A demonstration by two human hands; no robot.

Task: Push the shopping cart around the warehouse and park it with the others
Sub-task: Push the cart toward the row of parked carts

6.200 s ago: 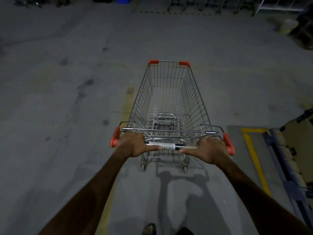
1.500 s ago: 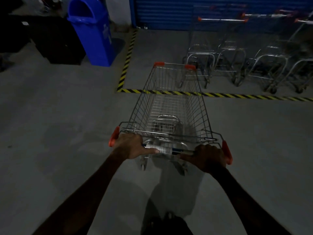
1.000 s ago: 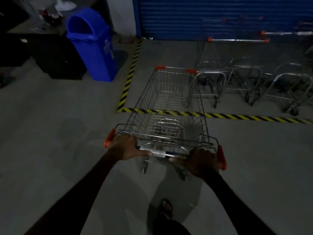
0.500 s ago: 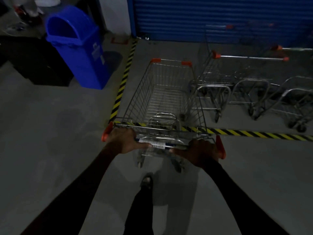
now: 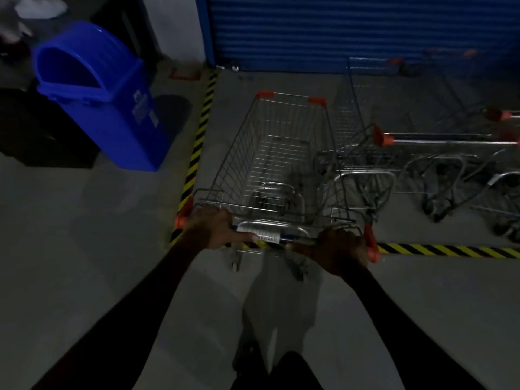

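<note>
An empty wire shopping cart with orange corner caps stands in front of me, its basket inside the area bounded by the yellow-and-black floor stripe. My left hand grips the left end of the cart handle. My right hand grips the right end. Several parked carts stand close on the right, the nearest beside my cart's right side.
A blue swing-lid bin stands to the left, outside a striped line running away from me. A blue roller shutter closes the far end. Dark boxes sit at far left. Grey concrete floor lies around me.
The cart has rolled forward over the striped line into the marked area, drawing alongside the parked carts. Both hands kept their grip on the handle; the bin and shutter are nearer.
</note>
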